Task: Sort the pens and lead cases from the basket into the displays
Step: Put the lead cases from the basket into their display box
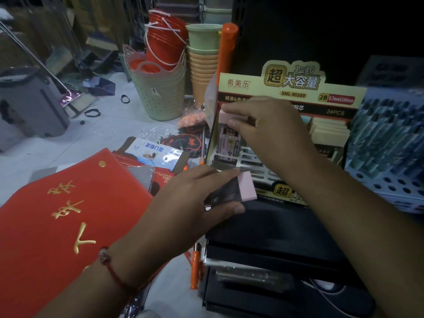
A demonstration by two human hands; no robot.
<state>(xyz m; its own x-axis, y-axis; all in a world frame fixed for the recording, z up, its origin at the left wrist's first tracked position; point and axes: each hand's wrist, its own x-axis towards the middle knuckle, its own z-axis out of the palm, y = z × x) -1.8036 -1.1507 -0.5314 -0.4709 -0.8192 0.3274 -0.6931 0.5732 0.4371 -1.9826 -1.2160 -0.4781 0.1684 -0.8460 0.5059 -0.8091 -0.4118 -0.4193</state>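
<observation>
A cardboard lead-case display [291,88] with a yellow header stands on a dark shelf. My right hand [263,127] pinches the pink cap of a lead case [226,134] that stands upright in the display's far-left slot. Yellow-capped lead cases [328,131] fill the display's right side. My left hand [197,198] grips another lead case [238,190], pink-capped with a dark body, just in front of the display's lower left corner. To the right, a pale perforated pen display [387,177] holds several dark and teal pens [385,138].
Red mats with gold characters [68,214] lie at the left on the floor. Stacked baskets [158,92], red buckets [165,42] and cups [203,65] stand behind. An orange-handled tool [226,56] leans beside the display. Black trays [275,260] sit below the shelf edge.
</observation>
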